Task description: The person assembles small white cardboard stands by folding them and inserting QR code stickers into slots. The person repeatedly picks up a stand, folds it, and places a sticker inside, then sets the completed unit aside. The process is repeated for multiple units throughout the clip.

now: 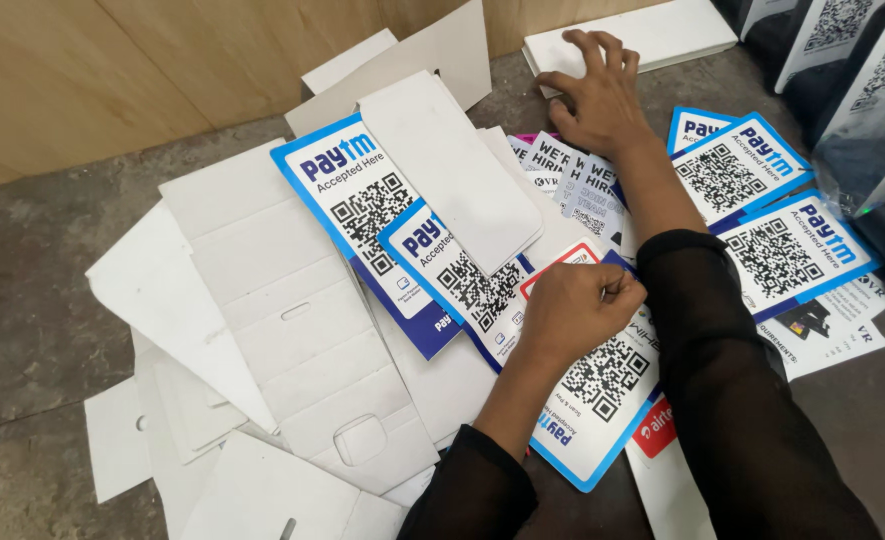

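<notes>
My left hand [577, 305] is curled into a fist in the middle of the pile. Its fingertips pinch the top edge of a white code card with a blue border [592, 400] that lies under it. A red-bordered card [554, 268] pokes out just beyond the knuckles. My right hand [597, 90] reaches far forward in a black sleeve. Its fingers are spread flat on a stack of white boards [662, 30] by the wooden wall. It holds nothing.
Several blue-bordered code cards [362, 200] and blank white die-cut backing boards [292, 320] lie overlapping on the grey floor [32, 300]. More code cards [782, 250] and printed flyers [572, 180] lie to the right. Dark packets [862, 100] stand at the far right. A wooden panel [112, 70] runs behind.
</notes>
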